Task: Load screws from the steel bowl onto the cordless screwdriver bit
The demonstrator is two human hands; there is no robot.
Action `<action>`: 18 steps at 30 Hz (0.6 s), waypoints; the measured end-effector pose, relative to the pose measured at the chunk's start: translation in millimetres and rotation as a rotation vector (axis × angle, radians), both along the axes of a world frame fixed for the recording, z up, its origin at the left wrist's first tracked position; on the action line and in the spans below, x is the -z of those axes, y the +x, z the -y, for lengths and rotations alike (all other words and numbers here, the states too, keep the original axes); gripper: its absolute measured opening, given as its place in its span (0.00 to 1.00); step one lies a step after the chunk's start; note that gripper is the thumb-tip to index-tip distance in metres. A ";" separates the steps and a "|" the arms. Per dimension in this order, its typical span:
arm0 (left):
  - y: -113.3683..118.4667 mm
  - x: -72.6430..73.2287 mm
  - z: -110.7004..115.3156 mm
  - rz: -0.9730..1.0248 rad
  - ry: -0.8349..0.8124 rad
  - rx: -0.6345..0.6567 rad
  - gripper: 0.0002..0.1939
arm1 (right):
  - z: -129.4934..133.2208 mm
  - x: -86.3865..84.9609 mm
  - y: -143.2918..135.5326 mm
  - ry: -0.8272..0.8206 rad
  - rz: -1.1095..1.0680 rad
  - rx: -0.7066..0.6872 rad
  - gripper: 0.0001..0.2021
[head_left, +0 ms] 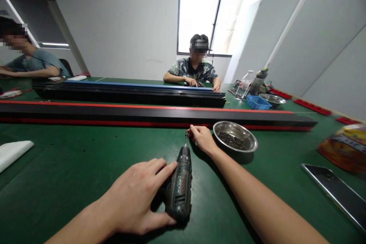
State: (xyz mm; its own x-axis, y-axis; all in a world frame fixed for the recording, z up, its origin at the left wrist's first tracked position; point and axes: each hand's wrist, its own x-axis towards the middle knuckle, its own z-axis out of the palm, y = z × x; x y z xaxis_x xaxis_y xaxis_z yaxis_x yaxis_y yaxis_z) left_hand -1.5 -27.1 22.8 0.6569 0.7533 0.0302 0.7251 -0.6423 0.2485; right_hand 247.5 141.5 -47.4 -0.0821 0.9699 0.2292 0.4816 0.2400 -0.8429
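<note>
A dark cordless drill [180, 190] lies on the green table [77, 160], its bit pointing away from me. My left hand [143, 194] is closed round the drill's left side, thumb at its rear and fingers near the chuck. At the bit's tip, the fingertips of my right hand [201, 137] are pinched together; what they hold is too small to make out. Just right of that hand stands a steel bowl [251, 145] with many small dark screws [231, 141]. Beyond both hands lies a long black bar with red edges [143, 115].
A second long black and blue bar [137, 93] lies behind. A person [197, 65] sits opposite, another [37, 61] at left. A bottle [244, 85], blue basket [258, 102] and another bowl [273, 100] stand back right; a phone [334, 194] and orange bag [344, 148] lie right.
</note>
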 end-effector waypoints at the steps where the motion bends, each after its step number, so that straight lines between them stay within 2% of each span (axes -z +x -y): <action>1: -0.2 0.0 0.2 0.002 0.000 -0.001 0.49 | 0.0 -0.1 0.0 0.001 -0.004 0.000 0.25; 18: 0.8 2.0 -0.3 -0.003 -0.005 -0.006 0.49 | -1.2 1.6 0.3 0.003 -0.011 -0.009 0.25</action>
State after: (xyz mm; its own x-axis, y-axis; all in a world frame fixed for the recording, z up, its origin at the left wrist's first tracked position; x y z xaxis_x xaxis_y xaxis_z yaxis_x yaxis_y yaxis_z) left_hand -0.7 -26.8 20.8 0.6525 0.7574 0.0244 0.7297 -0.6367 0.2491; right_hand 247.9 142.6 -49.0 -0.0883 0.9685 0.2328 0.4703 0.2466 -0.8474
